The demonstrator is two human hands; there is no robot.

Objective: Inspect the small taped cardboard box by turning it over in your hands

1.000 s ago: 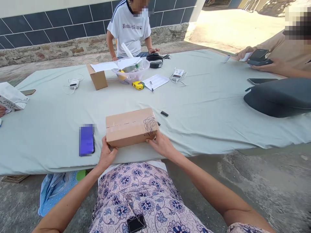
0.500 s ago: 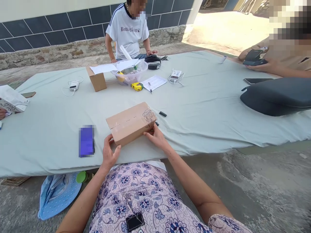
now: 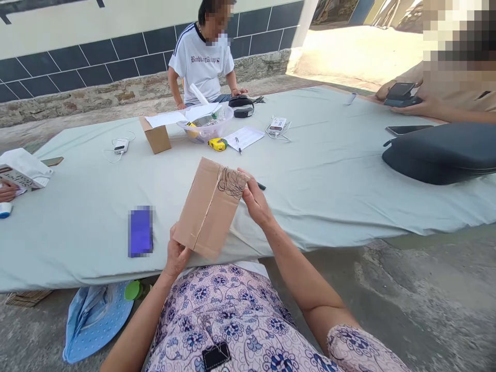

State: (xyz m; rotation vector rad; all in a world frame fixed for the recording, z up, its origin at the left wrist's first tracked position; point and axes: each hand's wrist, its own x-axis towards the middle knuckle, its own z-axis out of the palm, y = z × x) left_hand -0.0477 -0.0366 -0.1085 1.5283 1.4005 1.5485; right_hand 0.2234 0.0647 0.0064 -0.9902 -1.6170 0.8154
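A brown cardboard box [image 3: 211, 209] is tilted up above the near side of the table, its broad face towards me. Black scribbled loops mark its upper right corner, and a seam runs down the face. My left hand [image 3: 177, 254] grips the lower left corner, with some fingers hidden behind the box. At the upper right edge, my right hand [image 3: 256, 201] is closed on the box, thumb in front. Just beyond that hand a small black object [image 3: 261, 186], partly hidden, lies on the cloth. A blurred purple phone-like object [image 3: 141, 231] rests left of the box.
On the cloth-covered table [image 3: 329, 206] are a plastic basin [image 3: 222, 121], a small carton [image 3: 158, 138], a yellow tape measure [image 3: 217, 144], paper [image 3: 250, 137] and a large black case [image 3: 442, 155]. One person [image 3: 205, 67] sits opposite; others are at the sides. A blue hat [image 3: 93, 325] is below.
The box has been lifted off the cloth, turned and tilted so its broad face points at me. My right hand has risen with it; my left hand stays at the lower left corner.
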